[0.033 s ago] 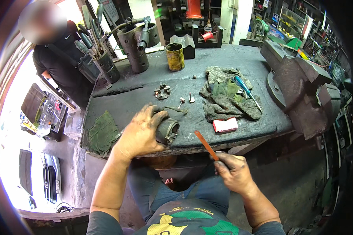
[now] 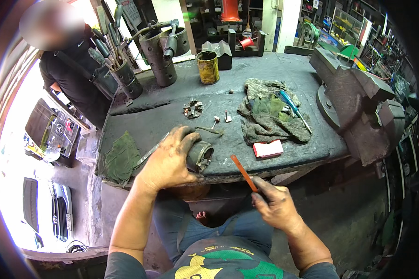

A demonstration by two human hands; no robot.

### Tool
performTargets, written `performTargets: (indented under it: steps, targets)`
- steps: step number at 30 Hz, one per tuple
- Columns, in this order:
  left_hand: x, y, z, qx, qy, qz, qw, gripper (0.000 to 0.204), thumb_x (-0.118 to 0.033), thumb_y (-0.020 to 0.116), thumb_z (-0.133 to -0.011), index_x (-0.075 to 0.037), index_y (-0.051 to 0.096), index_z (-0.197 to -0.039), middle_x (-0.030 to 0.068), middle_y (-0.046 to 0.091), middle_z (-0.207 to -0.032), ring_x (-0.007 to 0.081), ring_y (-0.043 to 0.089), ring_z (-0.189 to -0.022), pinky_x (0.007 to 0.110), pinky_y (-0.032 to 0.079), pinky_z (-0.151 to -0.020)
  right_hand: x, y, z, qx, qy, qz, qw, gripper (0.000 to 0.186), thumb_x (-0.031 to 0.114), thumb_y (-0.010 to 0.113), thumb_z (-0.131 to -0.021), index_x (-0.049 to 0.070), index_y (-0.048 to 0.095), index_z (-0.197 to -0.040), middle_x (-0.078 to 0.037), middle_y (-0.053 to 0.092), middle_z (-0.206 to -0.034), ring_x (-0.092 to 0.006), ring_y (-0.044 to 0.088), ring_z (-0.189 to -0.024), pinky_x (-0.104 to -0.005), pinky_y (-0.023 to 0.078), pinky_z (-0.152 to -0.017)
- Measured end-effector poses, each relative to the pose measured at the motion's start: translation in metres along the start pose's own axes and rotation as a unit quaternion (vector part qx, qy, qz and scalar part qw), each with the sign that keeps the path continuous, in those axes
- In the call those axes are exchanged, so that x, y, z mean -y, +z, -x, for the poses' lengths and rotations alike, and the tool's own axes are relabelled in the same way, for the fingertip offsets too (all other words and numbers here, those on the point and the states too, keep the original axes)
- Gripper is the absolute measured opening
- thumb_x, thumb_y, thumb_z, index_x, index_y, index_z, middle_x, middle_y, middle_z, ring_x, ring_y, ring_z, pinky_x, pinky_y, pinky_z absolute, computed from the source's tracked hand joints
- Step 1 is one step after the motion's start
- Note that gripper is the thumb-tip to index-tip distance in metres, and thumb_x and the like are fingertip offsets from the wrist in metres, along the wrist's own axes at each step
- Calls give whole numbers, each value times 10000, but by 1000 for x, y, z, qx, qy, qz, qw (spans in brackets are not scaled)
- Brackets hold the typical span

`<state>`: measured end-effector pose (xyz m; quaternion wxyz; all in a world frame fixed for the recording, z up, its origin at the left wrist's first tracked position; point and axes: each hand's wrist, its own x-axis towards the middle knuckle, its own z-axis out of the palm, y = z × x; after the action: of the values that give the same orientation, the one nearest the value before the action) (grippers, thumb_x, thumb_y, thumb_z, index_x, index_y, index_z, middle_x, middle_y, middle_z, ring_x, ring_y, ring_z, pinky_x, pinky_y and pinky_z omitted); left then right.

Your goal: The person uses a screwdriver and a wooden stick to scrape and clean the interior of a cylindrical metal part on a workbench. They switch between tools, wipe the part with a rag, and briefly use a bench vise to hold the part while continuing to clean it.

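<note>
1. Left hand [image 2: 170, 152]: clamped around metal cylinder [image 2: 196, 152], at the tabletop's [image 2: 284, 69] near edge.
2. Right hand [image 2: 273, 202]: gripping orange strip [image 2: 244, 172], apart from the cylinder.
3. Little has just changed; work apparently unadvanced.

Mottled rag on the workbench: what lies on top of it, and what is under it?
On the mottled rag lie a blue-handled screwdriver and a green cloth. The dark workbench shows around it; whatever the folds cover underneath cannot be seen.
</note>
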<state>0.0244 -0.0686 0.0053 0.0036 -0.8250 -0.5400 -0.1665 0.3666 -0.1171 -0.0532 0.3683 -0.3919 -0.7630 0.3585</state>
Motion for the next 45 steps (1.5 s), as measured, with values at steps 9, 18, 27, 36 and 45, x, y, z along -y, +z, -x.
performTargets:
  steps: [9, 18, 27, 36, 45]
  targets:
    - [-10, 19, 11, -42, -56, 67, 995, 1012, -276, 1069, -600, -107, 634, -1498, 222, 563, -1581, 481, 572, -1443, 562, 483, -1247, -5, 34, -27, 20, -45, 68, 996, 510, 18, 735, -1013, 1, 606, -1506, -227, 775, -1019, -451, 769, -853, -496, 621, -768]
    - [-19, 20, 10, -67, -79, 66, 992, 943, -238, 1048, -621, -119, 652, -1469, 194, 583, -1545, 468, 585, -1418, 563, 487, -1243, -11, 48, -38, 73, -61, 81, 992, 680, 48, 701, -1032, 34, 470, -1671, -234, 755, -894, -460, 764, -832, -527, 613, -726]
    - [-23, 25, 9, -68, -104, 61, 990, 922, -271, 1043, -645, -121, 653, -1467, 196, 589, -1547, 467, 604, -1419, 555, 536, -1182, -10, 65, -49, 60, -18, 110, 992, 682, 26, 726, -999, -12, 477, -1633, -203, 730, -753, -454, 748, -710, -529, 597, -684]
    - [-43, 28, 6, -75, -177, 33, 981, 950, -294, 1063, -659, -64, 635, -1476, 231, 570, -1567, 477, 602, -1422, 540, 531, -1183, -7, 65, -57, 58, -27, 115, 991, 731, 27, 692, -968, -38, 445, -1654, -236, 750, -879, -455, 770, -829, -555, 622, -757]
    - [-41, 34, 6, -91, -156, 25, 983, 905, -243, 1046, -661, -82, 637, -1452, 232, 568, -1569, 481, 593, -1425, 568, 517, -1194, -9, 77, -61, 60, -7, 85, 995, 714, 30, 684, -958, -66, 485, -1637, -251, 765, -905, -455, 779, -862, -546, 635, -804]
